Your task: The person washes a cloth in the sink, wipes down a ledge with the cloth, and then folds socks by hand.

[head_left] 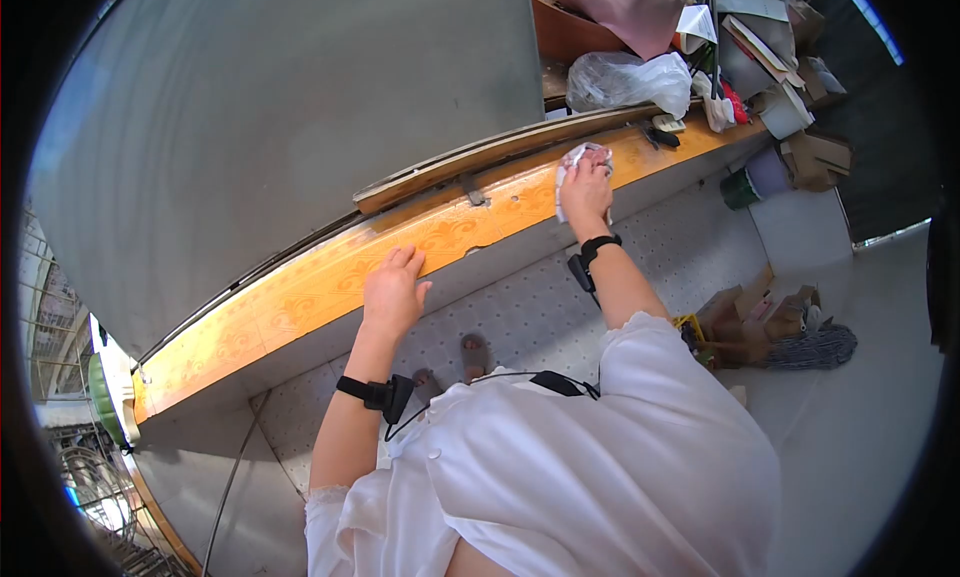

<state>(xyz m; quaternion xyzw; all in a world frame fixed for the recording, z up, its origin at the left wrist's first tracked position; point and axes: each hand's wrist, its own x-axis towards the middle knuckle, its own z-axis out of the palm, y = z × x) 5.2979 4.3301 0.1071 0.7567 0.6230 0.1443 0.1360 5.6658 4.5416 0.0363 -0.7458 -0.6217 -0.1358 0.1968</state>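
Note:
My right hand (586, 191) presses a crumpled white-and-pink cloth (573, 157) onto the orange patterned ledge (300, 289), its fingers closed over the fabric. Farther left, my left hand (393, 292) rests its outstretched fingers on the ledge's front edge and holds nothing. Between the two hands, the ledge has a chipped spot at its edge and a small metal bracket (473, 190). Along the back of the ledge lies a long wooden strip (500, 157). A black object (660, 136) that I cannot make out sits to the right of the cloth.
A large grey panel (300, 87) rises behind the ledge. At the right end are a clear plastic bag (630, 80), papers and boxes. On the floor to the right stand cardboard boxes (740, 322) beside a grey mop head (815, 347). A cable (235, 467) hangs at lower left.

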